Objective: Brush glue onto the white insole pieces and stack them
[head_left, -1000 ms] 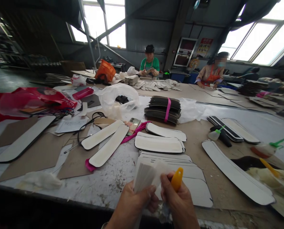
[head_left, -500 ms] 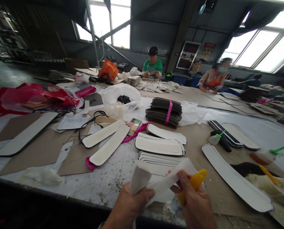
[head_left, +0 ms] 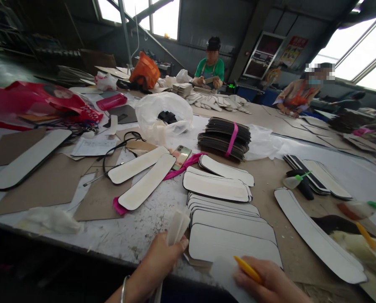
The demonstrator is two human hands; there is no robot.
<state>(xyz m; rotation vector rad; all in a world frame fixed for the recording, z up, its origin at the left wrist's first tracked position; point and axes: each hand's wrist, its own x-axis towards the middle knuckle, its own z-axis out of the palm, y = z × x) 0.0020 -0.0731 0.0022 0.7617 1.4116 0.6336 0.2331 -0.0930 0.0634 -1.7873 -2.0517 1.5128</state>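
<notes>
My left hand point(head_left: 158, 261) is closed round a small stack of thin white strips point(head_left: 178, 225), held upright near the table's front edge. My right hand point(head_left: 268, 282) lies low at the front right, fingers closed on a yellow-handled tool point(head_left: 247, 269), and presses a white strip flat on the table. Just beyond both hands lies a fanned pile of white rounded panels with dark edges point(head_left: 232, 235).
More white panels point(head_left: 144, 176) lie to the left on brown card; a long panel point(head_left: 317, 235) lies right. A banded dark stack point(head_left: 224, 138), a phone point(head_left: 181, 155), glue bottles point(head_left: 293, 181) and bags crowd the table. Two people work at the far side.
My right hand has drawn one strip off the stack and lowered it flat to the table. My left hand dropped with the remaining strips. The view tilted down.
</notes>
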